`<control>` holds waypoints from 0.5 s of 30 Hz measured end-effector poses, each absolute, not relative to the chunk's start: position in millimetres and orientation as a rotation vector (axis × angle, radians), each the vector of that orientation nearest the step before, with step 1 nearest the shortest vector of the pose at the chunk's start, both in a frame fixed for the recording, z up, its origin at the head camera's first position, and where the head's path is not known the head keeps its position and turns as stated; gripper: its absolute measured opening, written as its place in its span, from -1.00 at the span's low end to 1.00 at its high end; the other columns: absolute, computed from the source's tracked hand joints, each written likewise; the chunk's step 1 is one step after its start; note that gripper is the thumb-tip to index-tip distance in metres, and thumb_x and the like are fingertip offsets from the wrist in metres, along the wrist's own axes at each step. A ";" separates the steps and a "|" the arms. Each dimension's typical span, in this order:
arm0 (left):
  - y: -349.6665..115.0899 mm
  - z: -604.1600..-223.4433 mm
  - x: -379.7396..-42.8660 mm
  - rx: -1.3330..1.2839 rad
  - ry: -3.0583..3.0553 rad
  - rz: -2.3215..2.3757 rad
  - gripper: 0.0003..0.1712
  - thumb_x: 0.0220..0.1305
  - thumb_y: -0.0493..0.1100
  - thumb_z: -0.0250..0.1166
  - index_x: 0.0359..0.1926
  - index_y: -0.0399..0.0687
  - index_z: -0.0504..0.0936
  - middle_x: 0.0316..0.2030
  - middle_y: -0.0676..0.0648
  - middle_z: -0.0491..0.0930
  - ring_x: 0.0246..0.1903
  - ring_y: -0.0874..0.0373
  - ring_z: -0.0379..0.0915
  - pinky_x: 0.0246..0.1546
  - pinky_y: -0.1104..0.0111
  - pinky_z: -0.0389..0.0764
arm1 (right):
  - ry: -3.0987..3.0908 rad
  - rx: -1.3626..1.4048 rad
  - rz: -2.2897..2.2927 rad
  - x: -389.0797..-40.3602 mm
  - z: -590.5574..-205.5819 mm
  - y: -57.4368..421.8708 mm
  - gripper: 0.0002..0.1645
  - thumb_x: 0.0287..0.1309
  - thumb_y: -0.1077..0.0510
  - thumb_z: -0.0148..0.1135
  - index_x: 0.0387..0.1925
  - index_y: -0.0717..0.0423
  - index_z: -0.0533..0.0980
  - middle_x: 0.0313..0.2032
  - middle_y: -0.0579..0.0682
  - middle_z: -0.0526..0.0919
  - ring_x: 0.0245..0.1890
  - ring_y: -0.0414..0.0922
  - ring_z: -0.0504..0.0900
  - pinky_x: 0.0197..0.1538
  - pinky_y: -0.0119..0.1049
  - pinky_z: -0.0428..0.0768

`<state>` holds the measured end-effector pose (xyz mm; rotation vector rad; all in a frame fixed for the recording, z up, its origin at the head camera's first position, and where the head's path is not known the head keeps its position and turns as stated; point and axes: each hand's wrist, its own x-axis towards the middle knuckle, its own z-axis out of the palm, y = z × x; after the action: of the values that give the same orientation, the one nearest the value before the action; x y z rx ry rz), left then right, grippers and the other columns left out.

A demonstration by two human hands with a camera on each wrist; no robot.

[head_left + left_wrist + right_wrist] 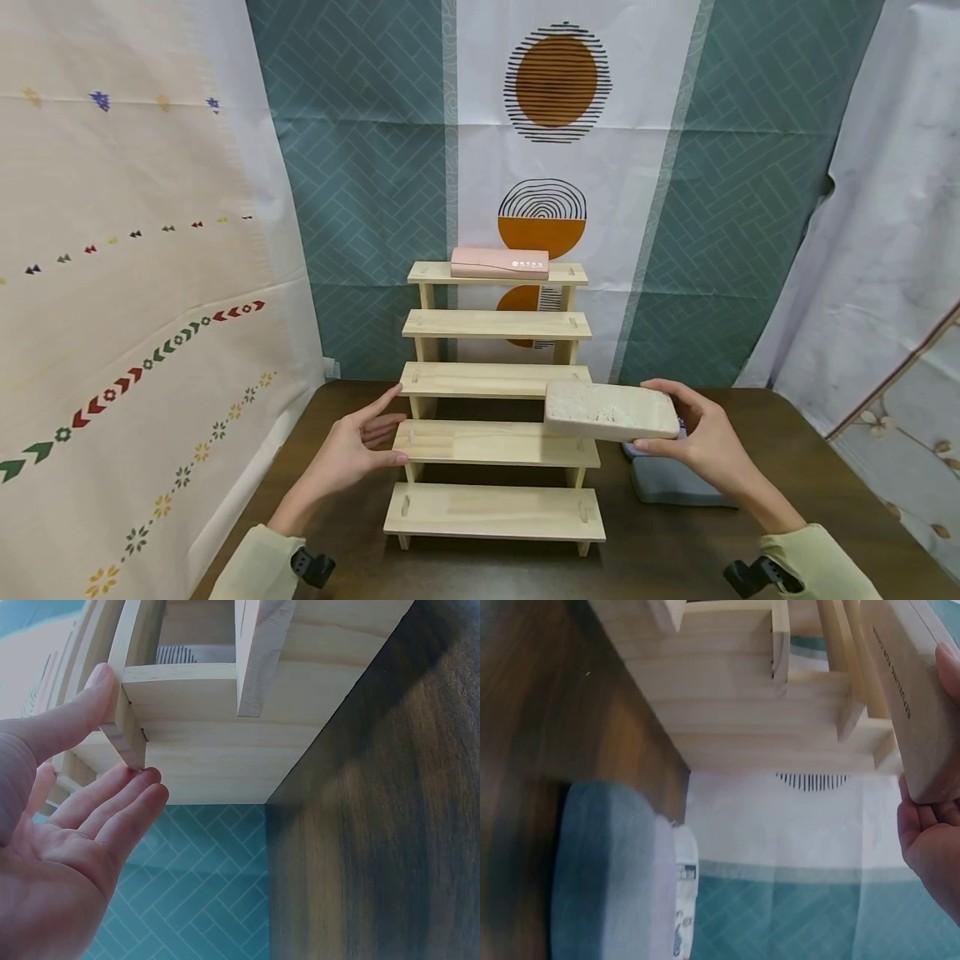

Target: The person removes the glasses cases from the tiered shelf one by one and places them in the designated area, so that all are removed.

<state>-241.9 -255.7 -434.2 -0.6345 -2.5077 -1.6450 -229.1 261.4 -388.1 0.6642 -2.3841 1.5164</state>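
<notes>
A pale wooden stepped rack (495,442) with several tiers stands on the table, and a pink case (498,264) lies on its top tier. At the rack's left side my left hand (352,450) touches the board ends, its fingers nearly straight; the thumb (94,690) rests against one board end. My right hand (701,442) grips an oblong off-white case (611,411) by its right end, thumb below and fingers above. That case is in the air in front of the rack's right side, and printed lettering shows on it in the right wrist view.
On the table right of the rack lie a blue-grey case (678,483), a lavender item (662,877) and a white printed item (685,892), close together. The brown table (330,517) meets a patterned cloth backdrop (360,167); cloths also hang at both sides.
</notes>
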 end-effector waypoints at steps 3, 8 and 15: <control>-255.6 -434.2 -241.5 -0.630 -2.511 -1.642 0.23 0.03 -0.32 0.68 0.66 0.12 0.23 0.31 -0.38 0.53 0.29 -0.24 0.52 0.22 0.03 0.59 | -2.374 0.664 1.492 -224.5 -391.2 268.6 -0.12 0.04 0.36 0.64 0.39 0.20 0.45 0.16 0.06 0.57 0.00 -0.17 0.59 -0.09 -0.42 0.66; -255.3 -434.5 -240.8 -0.625 -2.521 -1.631 0.22 0.04 -0.31 0.68 0.66 0.11 0.23 0.31 -0.39 0.53 0.29 -0.23 0.52 0.22 0.11 0.61 | -2.387 0.657 1.453 -216.2 -396.0 281.0 -0.13 0.06 0.37 0.62 0.40 0.18 0.45 0.15 0.02 0.57 -0.07 -0.16 0.60 -0.14 -0.41 0.65; -255.4 -433.8 -241.2 -0.623 -2.518 -1.619 0.23 0.02 -0.31 0.69 0.66 0.11 0.23 0.30 -0.36 0.54 0.28 -0.23 0.53 0.22 0.07 0.61 | -2.408 0.660 1.444 -210.5 -405.4 300.4 -0.13 0.05 0.41 0.60 0.40 0.18 0.45 0.19 -0.08 0.57 -0.05 -0.18 0.62 -0.12 -0.41 0.64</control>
<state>-241.2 -255.4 -433.8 -0.6229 -2.5175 -1.6188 -210.5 300.4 -405.4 0.6602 -2.4077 1.4442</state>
